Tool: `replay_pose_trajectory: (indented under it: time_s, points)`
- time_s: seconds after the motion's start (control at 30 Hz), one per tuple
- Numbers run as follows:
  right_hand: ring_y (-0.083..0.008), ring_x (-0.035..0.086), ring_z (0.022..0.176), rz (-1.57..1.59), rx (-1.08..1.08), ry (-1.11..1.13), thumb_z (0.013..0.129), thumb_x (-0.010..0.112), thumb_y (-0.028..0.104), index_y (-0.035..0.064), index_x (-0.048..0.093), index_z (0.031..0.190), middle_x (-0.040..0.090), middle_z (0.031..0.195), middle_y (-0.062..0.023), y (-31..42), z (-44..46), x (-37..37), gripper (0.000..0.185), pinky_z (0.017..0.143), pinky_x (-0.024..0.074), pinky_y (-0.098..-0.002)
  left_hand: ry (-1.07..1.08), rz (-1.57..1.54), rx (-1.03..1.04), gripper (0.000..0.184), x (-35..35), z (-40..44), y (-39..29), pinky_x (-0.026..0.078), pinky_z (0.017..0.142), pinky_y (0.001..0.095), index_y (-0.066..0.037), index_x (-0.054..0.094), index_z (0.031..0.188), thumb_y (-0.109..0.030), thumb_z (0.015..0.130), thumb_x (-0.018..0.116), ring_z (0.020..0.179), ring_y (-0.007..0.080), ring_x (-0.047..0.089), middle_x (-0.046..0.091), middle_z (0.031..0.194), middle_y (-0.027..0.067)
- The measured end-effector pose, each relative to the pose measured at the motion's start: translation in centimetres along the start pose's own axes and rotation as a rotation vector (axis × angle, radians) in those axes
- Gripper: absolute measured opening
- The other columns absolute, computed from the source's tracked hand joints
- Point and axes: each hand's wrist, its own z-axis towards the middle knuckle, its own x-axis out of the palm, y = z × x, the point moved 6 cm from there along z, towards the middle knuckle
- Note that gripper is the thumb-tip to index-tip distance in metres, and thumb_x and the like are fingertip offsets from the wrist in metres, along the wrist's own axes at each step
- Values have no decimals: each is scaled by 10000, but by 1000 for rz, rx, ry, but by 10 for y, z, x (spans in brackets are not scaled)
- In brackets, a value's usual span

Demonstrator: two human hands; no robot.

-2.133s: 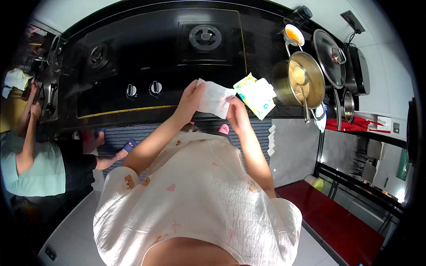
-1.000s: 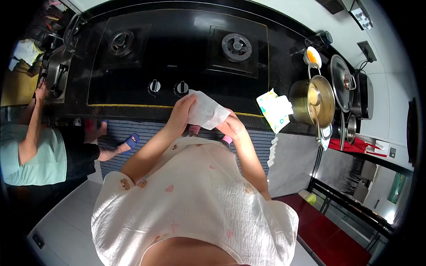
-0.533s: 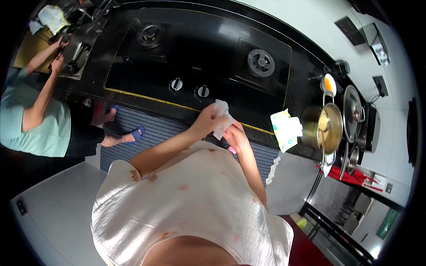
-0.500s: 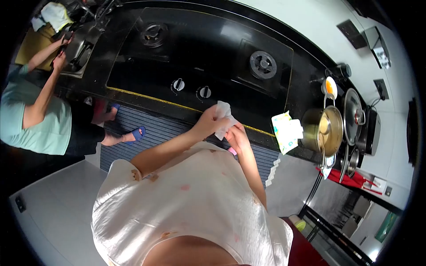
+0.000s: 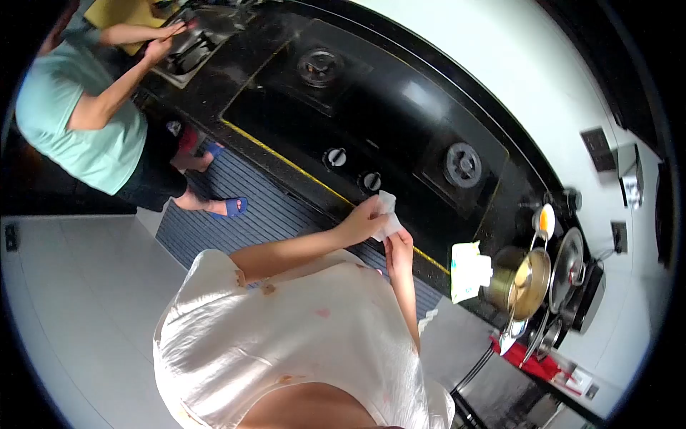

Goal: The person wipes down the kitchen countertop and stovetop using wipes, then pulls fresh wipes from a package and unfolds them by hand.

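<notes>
A white wet wipe (image 5: 386, 217) is held between my two hands over the front edge of the black stove. My left hand (image 5: 361, 221) pinches its left side, with fingers closed. On the lower right, my right hand (image 5: 399, 250) grips the other side, its fingers bent around the edge. The wipe looks crumpled and hangs partly loose above the fingers. Closest to my right hand on the counter lies a white and green wipes pack (image 5: 466, 273), beside a steel pot (image 5: 505, 277) with pale liquid and a ladle.
The gas hob (image 5: 400, 129) has two burners and two knobs (image 5: 336, 158). Right of it stand a bowl (image 5: 544, 222) with orange contents and a pot lid (image 5: 568, 268). At the left, a co-worker in a green shirt (image 5: 86, 121) works at the sink (image 5: 187, 61).
The view has turned, so the stove and pot appear lower and further right. Both hands keep hold of the wipe, which has changed shape slightly. The co-worker's hands remain at the sink.
</notes>
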Motion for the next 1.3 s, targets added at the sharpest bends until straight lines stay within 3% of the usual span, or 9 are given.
replay_pose_trajectory:
  time_s: [0.3,0.5,0.6,0.67,0.7,0.83,1.0,1.2,1.3]
  points:
    - [-156,529,907,240,-192,-189,834,477,79,0,505,1021,556,997,-79,32,0,5,205,818,410,-276,-119,-136,-14,172,-12,-3,-21,399,623,234,-25,487,900,-161,803,527,729,71,465,500,784,20]
    - [-68,419,761,-54,-564,-561,868,454,142,69,447,944,448,845,9,69,-20,-60,105,686,354,-210,-188,-323,-44,159,-18,11,-5,364,457,197,-92,486,768,-228,849,470,566,44,416,445,668,-34]
    - [-31,295,573,-768,-855,-737,888,413,178,98,439,991,345,677,49,86,-33,-69,133,491,255,-182,-100,-208,-113,200,-2,14,-11,368,393,207,-76,488,773,-248,860,434,484,75,457,468,624,-9]
    - [-36,267,524,-736,-722,-708,895,391,172,80,410,998,318,655,53,78,-33,-88,140,448,232,-184,5,-152,-134,237,12,23,4,361,377,203,-58,487,776,-263,867,411,454,86,474,487,605,13]
    - [-131,398,690,-686,-637,-729,874,382,111,24,410,960,433,777,-70,77,-35,-94,126,663,361,-249,20,-154,-133,259,19,26,11,355,370,200,-49,485,774,-273,871,398,447,87,479,495,601,23]
    - [-217,437,451,-843,-488,-776,892,364,185,49,399,963,429,522,-97,84,-48,-104,158,490,374,-326,44,-51,-186,290,24,33,34,330,356,207,-40,483,766,-285,878,376,412,81,439,480,582,24]
    - [-420,527,595,-1124,-358,-793,893,338,230,114,373,981,540,602,-206,81,-50,-116,150,527,380,-479,59,188,-68,305,27,40,32,345,398,267,-31,468,741,-283,881,369,440,124,433,453,572,44]
    - [-375,563,622,-1469,-326,-904,875,376,231,128,406,1019,566,639,-190,88,-32,-120,180,551,428,-450,5,823,125,282,32,70,37,393,568,475,-56,501,801,-303,864,382,692,393,530,558,704,213]
    - [-322,579,747,-1624,-291,-878,826,460,236,130,439,1099,593,770,-160,104,-38,-104,293,662,451,-393,148,1132,9,265,39,73,49,454,598,440,-83,515,914,-320,826,437,695,356,577,592,724,177]
